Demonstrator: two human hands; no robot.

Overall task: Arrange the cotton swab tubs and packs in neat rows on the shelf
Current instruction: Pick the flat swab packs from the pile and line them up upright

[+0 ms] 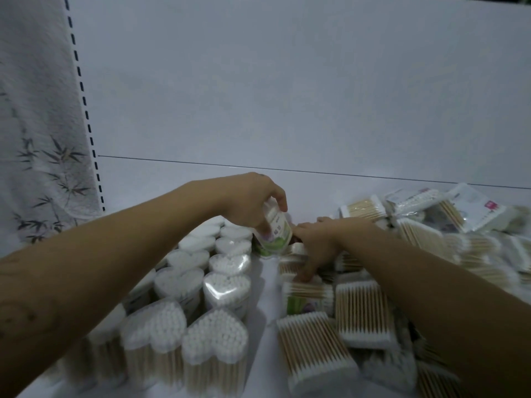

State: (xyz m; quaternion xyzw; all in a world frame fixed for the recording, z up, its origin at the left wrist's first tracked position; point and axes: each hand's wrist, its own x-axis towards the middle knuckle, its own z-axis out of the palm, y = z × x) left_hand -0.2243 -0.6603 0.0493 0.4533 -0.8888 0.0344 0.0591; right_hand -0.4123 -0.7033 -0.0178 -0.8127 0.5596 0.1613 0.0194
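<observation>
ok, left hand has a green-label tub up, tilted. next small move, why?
Probably set the green-label tub upright at the far end of the heart-shaped tubs: the left hand holds it tilted just beyond that row.

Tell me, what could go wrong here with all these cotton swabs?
The green-labelled swab pack, held tilted in the left hand, might knock the upright heart-shaped clear plastic tubs close beside it and topple the row. The right hand rests on a loose heap of flat wooden-stick swab packs; shifting it could make them slide.
</observation>
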